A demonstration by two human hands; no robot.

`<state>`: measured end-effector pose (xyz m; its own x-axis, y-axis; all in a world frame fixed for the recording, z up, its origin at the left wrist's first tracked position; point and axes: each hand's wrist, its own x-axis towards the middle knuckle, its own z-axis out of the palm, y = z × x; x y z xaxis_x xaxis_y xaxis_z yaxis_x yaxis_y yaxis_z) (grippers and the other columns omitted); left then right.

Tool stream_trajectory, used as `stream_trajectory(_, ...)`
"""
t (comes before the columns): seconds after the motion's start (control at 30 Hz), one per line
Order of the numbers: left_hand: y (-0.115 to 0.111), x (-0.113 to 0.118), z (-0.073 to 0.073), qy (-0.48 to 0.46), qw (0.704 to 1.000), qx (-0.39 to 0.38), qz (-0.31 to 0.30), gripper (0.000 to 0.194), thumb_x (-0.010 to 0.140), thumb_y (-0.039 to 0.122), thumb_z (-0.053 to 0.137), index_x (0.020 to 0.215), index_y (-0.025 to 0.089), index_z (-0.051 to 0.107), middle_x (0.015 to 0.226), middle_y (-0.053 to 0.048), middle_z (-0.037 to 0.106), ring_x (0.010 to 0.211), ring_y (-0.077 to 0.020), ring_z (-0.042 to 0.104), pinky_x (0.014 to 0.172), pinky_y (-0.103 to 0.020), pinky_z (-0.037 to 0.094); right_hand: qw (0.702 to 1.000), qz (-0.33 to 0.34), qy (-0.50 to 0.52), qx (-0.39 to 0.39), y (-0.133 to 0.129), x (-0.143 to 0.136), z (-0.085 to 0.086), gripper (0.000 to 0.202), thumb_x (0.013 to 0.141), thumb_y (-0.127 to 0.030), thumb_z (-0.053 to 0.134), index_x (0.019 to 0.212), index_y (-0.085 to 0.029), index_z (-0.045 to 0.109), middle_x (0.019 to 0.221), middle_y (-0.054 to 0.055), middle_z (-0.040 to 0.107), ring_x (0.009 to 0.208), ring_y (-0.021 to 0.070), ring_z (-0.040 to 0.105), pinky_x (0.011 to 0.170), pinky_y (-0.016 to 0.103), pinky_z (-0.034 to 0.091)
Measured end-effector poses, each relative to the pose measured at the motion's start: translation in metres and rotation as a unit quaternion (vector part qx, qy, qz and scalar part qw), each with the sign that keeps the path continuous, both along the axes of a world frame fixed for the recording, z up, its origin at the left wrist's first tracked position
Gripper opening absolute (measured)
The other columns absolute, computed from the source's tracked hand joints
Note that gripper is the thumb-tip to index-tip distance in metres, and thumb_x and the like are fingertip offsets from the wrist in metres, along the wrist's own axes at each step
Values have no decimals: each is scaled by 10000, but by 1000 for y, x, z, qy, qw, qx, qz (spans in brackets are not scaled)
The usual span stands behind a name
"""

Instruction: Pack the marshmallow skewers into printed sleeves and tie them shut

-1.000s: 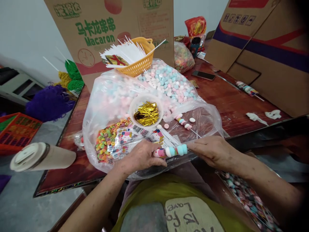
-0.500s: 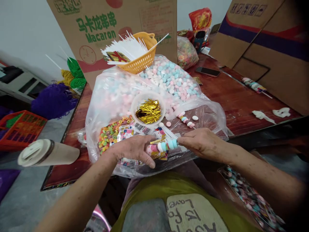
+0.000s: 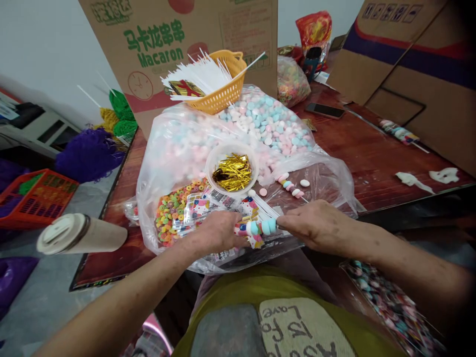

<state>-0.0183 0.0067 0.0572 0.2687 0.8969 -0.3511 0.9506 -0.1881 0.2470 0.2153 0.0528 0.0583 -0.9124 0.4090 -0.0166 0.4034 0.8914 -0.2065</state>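
Observation:
Between my hands, a marshmallow skewer (image 3: 262, 227) lies sideways, its blue and white pieces partly in a printed clear wrapper. My left hand (image 3: 219, 232) is closed round the skewer's left, wrapped end. My right hand (image 3: 316, 225) pinches the other end, where the stick is mostly hidden by the fingers. Beneath and beside them lie printed wrappers (image 3: 199, 206) and several white sticks (image 3: 265, 207). A second marshmallow skewer (image 3: 292, 187), unwrapped, rests just beyond my right hand. Gold twist ties (image 3: 236, 171) fill a round plastic bowl (image 3: 208, 168) ahead.
A big clear bag of marshmallows (image 3: 267, 119) covers the table middle, with a yellow basket (image 3: 223, 96) of white sticks on it. Ring candies (image 3: 173, 210) lie left of the wrappers. A lidded cup (image 3: 100, 235) stands at the left edge; a phone (image 3: 325, 110) lies behind right.
My left hand has closed further round the wrapped end, its thumb no longer stretched out. My right hand keeps its pinch on the other end. The whole view has shifted slightly.

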Motion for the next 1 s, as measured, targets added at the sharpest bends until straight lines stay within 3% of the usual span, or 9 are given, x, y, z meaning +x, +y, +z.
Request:
stream_trajectory(0.13,-5,2,-12,67,978,197,12,213,716,377,632,799,186,586,690,-62,668,703,-249,627,850,-421,403,984,-82,30,-155,-1,0,-11,305,888,-263,366,647,-170,528,524,-34,466,483,78,374,481,221,193)
stream_trajectory(0.23,-8,0,-16,96,954,283,13,226,723,370,636,801,165,580,706,-90,672,736,-273,635,936,-485,340,979,-131,35,-153,-3,2,-16,306,880,-262,361,649,-173,540,517,-29,470,480,82,376,479,221,188)
stream_trajectory(0.33,-9,1,-13,91,968,234,5,290,710,426,650,812,163,580,690,-84,670,715,-272,635,891,-456,379,992,-84,39,-83,-7,3,-10,254,854,-199,381,673,-175,556,569,-9,547,504,90,418,486,235,172)
stream_trajectory(0.43,-6,11,-6,56,991,120,-14,355,689,521,644,798,188,584,671,-55,658,690,-260,626,735,-371,438,999,-24,28,30,-10,-4,-5,180,793,-102,420,760,-174,581,605,6,585,492,97,418,488,262,135)
stream_trajectory(0.57,-2,26,3,-25,999,19,-6,440,648,582,645,873,209,579,747,-28,652,700,-232,612,563,-276,392,993,31,15,114,-11,-20,-8,157,779,-77,465,844,-151,588,630,28,599,496,110,428,499,275,145)
stream_trajectory(0.73,2,21,9,-75,997,-13,17,432,642,529,673,913,208,571,745,-7,637,707,-213,601,547,-254,371,990,3,98,97,-4,-17,-7,206,870,-159,422,758,-152,594,694,54,601,628,145,488,590,280,256)
stream_trajectory(0.87,0,29,-3,-41,999,-1,2,266,706,428,635,838,199,602,745,-32,653,717,-230,612,580,-279,399,988,23,146,42,-9,-25,-14,224,853,-152,419,698,-151,581,666,39,583,636,140,475,607,280,263)
stream_trajectory(0.93,-3,34,-10,-58,998,-5,33,217,721,348,618,874,194,609,786,-43,675,746,-231,628,616,-289,433,988,19,153,13,-11,-34,-23,215,842,-166,440,677,-146,577,666,40,592,629,134,474,609,278,267)
stream_trajectory(1.0,-5,28,-10,-144,988,-21,48,369,692,337,658,1021,190,580,889,-52,689,814,-228,640,657,-289,471,984,17,174,-23,-9,-38,-31,232,861,-188,433,694,-144,588,667,37,595,632,130,477,616,270,281)
